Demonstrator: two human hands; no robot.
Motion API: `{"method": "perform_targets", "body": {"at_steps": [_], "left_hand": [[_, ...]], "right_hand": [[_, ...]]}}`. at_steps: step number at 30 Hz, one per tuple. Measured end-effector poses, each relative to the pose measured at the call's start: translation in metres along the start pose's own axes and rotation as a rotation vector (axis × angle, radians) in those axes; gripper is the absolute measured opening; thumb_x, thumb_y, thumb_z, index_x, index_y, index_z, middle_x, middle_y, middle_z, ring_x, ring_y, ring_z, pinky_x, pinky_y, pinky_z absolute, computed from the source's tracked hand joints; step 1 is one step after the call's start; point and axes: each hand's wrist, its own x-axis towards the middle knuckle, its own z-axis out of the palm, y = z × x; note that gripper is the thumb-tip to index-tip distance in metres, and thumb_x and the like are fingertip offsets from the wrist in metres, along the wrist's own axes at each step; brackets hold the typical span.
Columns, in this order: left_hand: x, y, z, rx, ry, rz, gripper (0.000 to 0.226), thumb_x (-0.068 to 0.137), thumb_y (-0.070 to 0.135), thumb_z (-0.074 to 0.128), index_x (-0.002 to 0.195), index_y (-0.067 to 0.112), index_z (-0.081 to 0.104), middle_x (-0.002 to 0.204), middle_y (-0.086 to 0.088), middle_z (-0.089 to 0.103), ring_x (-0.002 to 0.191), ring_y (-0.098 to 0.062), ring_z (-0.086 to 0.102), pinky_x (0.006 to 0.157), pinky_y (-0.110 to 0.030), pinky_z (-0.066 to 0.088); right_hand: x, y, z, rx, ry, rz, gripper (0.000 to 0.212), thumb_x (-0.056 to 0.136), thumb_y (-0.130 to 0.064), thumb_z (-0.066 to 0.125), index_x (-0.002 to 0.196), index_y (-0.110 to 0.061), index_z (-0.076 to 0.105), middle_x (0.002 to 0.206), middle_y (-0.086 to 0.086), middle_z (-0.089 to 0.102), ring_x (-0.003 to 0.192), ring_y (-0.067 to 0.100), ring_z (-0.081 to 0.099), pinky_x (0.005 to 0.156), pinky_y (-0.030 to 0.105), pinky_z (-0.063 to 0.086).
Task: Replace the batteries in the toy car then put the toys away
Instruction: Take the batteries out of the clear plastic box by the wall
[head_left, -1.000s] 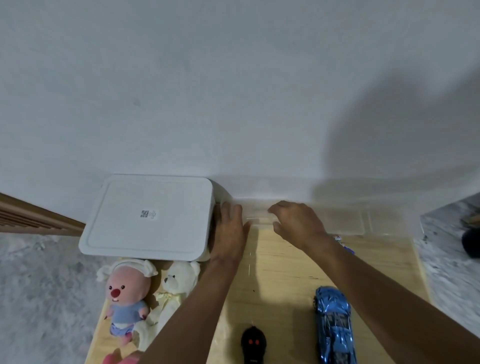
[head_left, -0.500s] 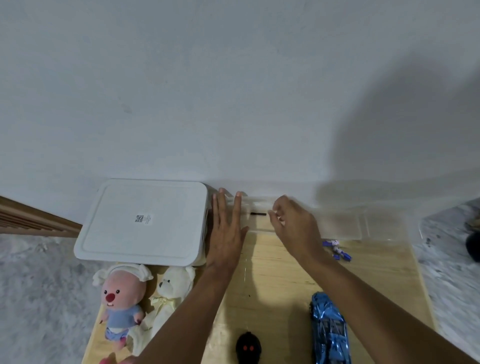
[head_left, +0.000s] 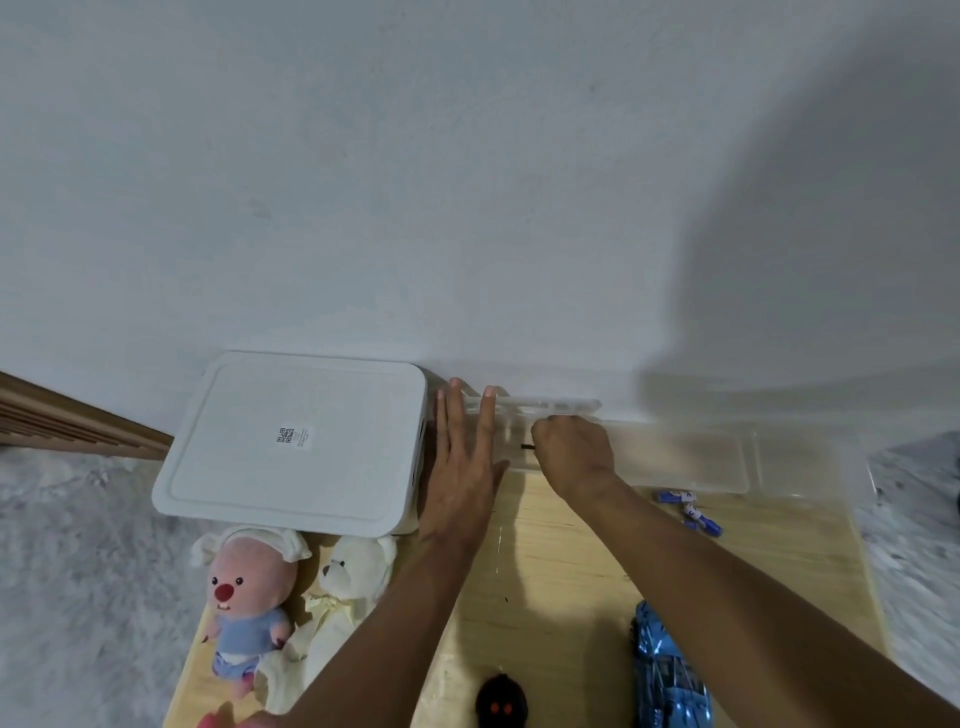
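Little looks done: toy car at lower right, batteries loose at right, plush toys not stowed. Left hand lies flat on the clear box; right hand pinches a small dark tool.

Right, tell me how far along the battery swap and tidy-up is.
Done: nothing visibly. In hand: the left hand presses flat on the clear case while the right hand pinches a small dark item at it. Left: the blue batteries lie loose, the blue toy car looks untouched, and the pink plush, white bear and remote are out, the white bin closed.
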Motion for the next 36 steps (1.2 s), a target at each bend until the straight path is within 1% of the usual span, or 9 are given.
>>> {"method": "perform_targets", "body": {"at_steps": [7,10,12,16,21,24,27,31,36], "left_hand": [[0.002,0.003,-0.001,0.028,-0.015,-0.020,0.103,0.096,0.025,0.071,0.164,0.022,-0.006,0.169,-0.019,-0.017,0.157,-0.035,-0.013,0.113,-0.041,0.039],[0.001,0.002,-0.002,0.034,-0.034,-0.024,0.101,0.098,0.027,0.067,0.163,0.024,-0.011,0.168,-0.017,-0.023,0.157,-0.034,-0.018,0.118,-0.043,0.035],[0.001,0.002,-0.002,0.063,-0.035,-0.026,0.100,0.099,0.029,0.064,0.162,0.024,-0.014,0.168,-0.019,-0.022,0.157,-0.035,-0.016,0.120,-0.042,0.032],[-0.002,0.005,-0.004,0.097,-0.048,-0.025,0.095,0.102,0.035,0.056,0.161,0.022,-0.017,0.168,-0.022,-0.021,0.156,-0.038,-0.016,0.121,-0.043,0.033],[-0.002,0.003,-0.004,0.075,-0.031,-0.012,0.098,0.100,0.035,0.062,0.163,0.021,-0.011,0.168,-0.022,-0.019,0.157,-0.038,-0.013,0.122,-0.043,0.028],[-0.001,0.002,-0.005,0.082,-0.040,-0.002,0.101,0.099,0.036,0.065,0.162,0.023,-0.012,0.168,-0.021,-0.020,0.157,-0.038,-0.013,0.122,-0.045,0.033],[0.000,0.001,-0.007,0.066,-0.056,-0.004,0.099,0.099,0.037,0.064,0.163,0.024,-0.011,0.168,-0.019,-0.023,0.157,-0.036,-0.015,0.120,-0.046,0.038],[0.000,0.004,-0.010,0.076,-0.074,-0.018,0.093,0.102,0.039,0.058,0.164,0.024,-0.010,0.166,-0.016,-0.028,0.156,-0.034,-0.020,0.116,-0.041,0.044],[-0.023,-0.001,-0.006,0.006,-0.095,-0.016,0.093,0.105,0.036,0.057,0.162,0.029,-0.015,0.166,-0.009,-0.033,0.155,-0.027,-0.022,0.087,-0.031,0.060]], "right_hand": [[-0.012,0.009,0.003,0.161,0.064,-0.006,0.014,0.097,-0.018,0.052,0.106,-0.015,0.062,0.100,0.009,0.071,0.091,0.032,0.067,0.069,0.034,0.047],[-0.033,0.013,0.005,0.537,0.198,0.056,0.008,0.091,-0.020,0.068,0.098,-0.019,0.072,0.088,0.000,0.072,0.082,0.018,0.066,0.072,0.032,0.055],[-0.047,0.014,0.001,0.881,0.317,0.129,0.009,0.084,-0.013,0.078,0.090,-0.018,0.078,0.080,-0.005,0.071,0.073,0.005,0.065,0.070,0.015,0.052],[-0.067,0.022,-0.015,1.230,0.493,0.245,0.009,0.091,-0.019,0.074,0.098,-0.018,0.079,0.094,-0.012,0.075,0.088,-0.001,0.070,0.080,0.013,0.053],[-0.067,0.027,-0.037,0.951,0.530,0.191,0.020,0.101,-0.011,0.044,0.098,-0.019,0.062,0.090,-0.010,0.063,0.062,0.004,0.055,0.060,0.017,0.041],[-0.060,0.033,-0.040,0.589,0.426,0.125,0.011,0.096,-0.027,0.055,0.103,-0.026,0.062,0.094,-0.008,0.062,0.073,0.015,0.060,0.066,0.029,0.047],[-0.054,0.037,-0.032,0.344,0.284,0.087,0.041,0.095,-0.039,0.059,0.135,-0.031,0.053,0.119,-0.003,0.053,0.088,0.027,0.066,0.074,0.036,0.055],[-0.050,0.039,-0.022,0.323,0.318,0.085,0.037,0.100,-0.041,0.054,0.136,-0.035,0.054,0.122,-0.004,0.053,0.086,0.025,0.067,0.071,0.035,0.056],[-0.055,0.042,-0.012,0.364,0.288,0.049,0.026,0.096,-0.038,0.062,0.122,-0.033,0.062,0.121,-0.006,0.047,0.084,0.022,0.067,0.071,0.034,0.056]]}}
